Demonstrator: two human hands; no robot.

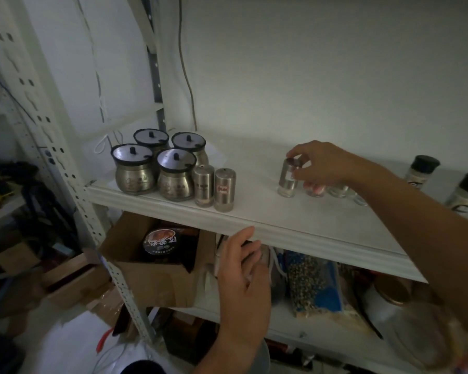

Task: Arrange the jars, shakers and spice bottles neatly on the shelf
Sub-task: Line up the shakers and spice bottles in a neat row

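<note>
Half done, seemingly: grouped four jars (pixel 173 179) and two shakers (pixel 224 190) left of right hand (pixel 324 164), pinching another shaker (pixel 288 179) by its cap; left hand (pixel 241 273) loose, empty; spice bottles (pixel 419 171) rightward unsorted.

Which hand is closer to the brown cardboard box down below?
Left. The left hand is just right of the cardboard box, below the shelf board's front edge. The right hand is higher up, over that shelf, pinching a steel shaker by its top.
</note>
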